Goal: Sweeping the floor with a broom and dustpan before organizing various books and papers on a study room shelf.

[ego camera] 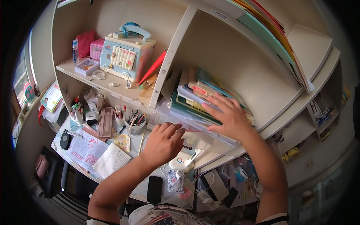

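Observation:
My right hand lies with spread fingers against a stack of books and booklets in a shelf compartment; it does not close around any of them. Some clear plastic sleeves stick out under the stack over the shelf edge. My left hand is raised left of the sleeves, fingers curled inward; whether it pinches something thin cannot be told. Below it, on the desk, are a white round device, a floral tissue pack and a black smartphone.
An upright divider separates the books from a compartment with a blue-and-cream toy case. Colourful folders stand at upper right. A pen cup, a pink pencil case and written papers lie about the desk at left.

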The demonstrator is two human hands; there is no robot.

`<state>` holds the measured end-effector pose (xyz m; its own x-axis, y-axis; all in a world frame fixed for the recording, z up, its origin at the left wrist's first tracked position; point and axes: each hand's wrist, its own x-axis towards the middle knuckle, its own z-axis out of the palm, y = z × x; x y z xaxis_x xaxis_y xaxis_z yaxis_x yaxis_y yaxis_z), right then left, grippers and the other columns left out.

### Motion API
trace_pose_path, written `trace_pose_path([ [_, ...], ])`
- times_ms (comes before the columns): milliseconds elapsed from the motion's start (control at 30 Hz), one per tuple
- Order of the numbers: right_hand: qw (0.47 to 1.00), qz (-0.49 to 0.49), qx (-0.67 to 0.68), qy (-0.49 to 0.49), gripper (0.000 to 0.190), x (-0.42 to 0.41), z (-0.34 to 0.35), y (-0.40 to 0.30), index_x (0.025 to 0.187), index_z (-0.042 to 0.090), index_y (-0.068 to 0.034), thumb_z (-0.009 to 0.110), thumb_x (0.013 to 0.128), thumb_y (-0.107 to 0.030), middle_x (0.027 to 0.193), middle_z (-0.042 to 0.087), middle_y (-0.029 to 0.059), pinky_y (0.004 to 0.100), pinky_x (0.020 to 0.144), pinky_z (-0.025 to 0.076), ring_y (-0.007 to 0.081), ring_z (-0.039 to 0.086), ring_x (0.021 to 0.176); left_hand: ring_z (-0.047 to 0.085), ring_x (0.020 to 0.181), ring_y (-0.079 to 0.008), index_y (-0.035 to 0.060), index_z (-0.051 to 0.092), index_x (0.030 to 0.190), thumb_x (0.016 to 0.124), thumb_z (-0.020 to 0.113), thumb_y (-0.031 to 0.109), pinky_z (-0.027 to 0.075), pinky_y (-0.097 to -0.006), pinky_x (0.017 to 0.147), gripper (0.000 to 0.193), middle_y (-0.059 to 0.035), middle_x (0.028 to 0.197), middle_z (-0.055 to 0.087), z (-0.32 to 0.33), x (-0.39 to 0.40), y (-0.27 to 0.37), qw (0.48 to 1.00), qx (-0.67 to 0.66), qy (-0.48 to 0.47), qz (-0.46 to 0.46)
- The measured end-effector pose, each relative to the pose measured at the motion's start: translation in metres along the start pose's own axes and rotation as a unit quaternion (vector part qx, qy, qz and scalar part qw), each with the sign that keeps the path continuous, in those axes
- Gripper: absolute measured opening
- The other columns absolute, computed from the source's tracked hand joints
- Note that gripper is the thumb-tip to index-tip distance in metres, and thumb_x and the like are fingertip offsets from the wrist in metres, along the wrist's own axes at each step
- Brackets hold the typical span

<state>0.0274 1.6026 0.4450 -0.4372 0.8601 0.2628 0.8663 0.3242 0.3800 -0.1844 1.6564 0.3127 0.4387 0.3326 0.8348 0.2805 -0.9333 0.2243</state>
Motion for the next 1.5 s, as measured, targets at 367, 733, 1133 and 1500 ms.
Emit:
trace_pose_path([
  [367, 0.987, -0.081, 0.017, 0.140, 0.045, 0.011, -0.023, 0.051, 0.110, 0.062, -0.021, 0.068, 0.067, -0.010, 0.133, 0.040, 0.0116, 0.0369, 0.095, 0.038, 0.0309, 0.044, 0.117, 0.052, 0.097, -0.0259, 0.0052, 0.057, 0.104, 0.065, 0.072, 0.026, 0.039, -0.0379, 0.079, 0.046, -0.0099, 0.109, 0.056, 0.009, 0.010, 0.009, 0.996, -0.044, -0.072, 0.008],
  [733, 0.994, -0.058, 0.041, 0.081, 0.041, 0.003, -0.026, 0.051, 0.095, 0.067, -0.022, 0.074, 0.059, -0.039, 0.141, 0.028, 0.0100, 0.0459, 0.099, 0.028, 0.0318, 0.027, 0.128, 0.050, 0.091, -0.0235, 0.0045, 0.055, 0.110, 0.073, 0.056, 0.008, 0.037, -0.0340, 0.075, 0.037, -0.0070, 0.101, 0.056, 0.006, 0.088, 0.005, 0.996, 0.090, -0.008, 0.024],
  [1133, 0.984, -0.033, -0.093, 0.145, 0.041, 0.004, -0.018, 0.080, 0.110, 0.057, -0.036, 0.057, 0.076, -0.013, 0.138, 0.034, 0.0051, 0.0378, 0.089, 0.040, 0.0248, 0.038, 0.123, 0.055, 0.086, -0.0242, 0.0092, 0.063, 0.077, 0.061, 0.072, 0.012, 0.044, -0.0361, 0.074, 0.019, -0.0059, 0.093, 0.060, 0.023, 0.089, -0.003, 0.974, -0.046, -0.207, 0.080],
  [1500, 0.990, -0.069, -0.111, 0.055, 0.030, 0.000, -0.020, 0.080, 0.095, 0.067, -0.018, 0.063, 0.073, -0.037, 0.144, 0.021, 0.0021, 0.0518, 0.096, 0.031, 0.0256, 0.017, 0.133, 0.054, 0.092, -0.0249, 0.0101, 0.065, 0.085, 0.065, 0.069, 0.011, 0.042, -0.0362, 0.078, 0.021, -0.0063, 0.100, 0.058, 0.034, 0.119, -0.026, 0.984, 0.061, -0.132, 0.107],
])
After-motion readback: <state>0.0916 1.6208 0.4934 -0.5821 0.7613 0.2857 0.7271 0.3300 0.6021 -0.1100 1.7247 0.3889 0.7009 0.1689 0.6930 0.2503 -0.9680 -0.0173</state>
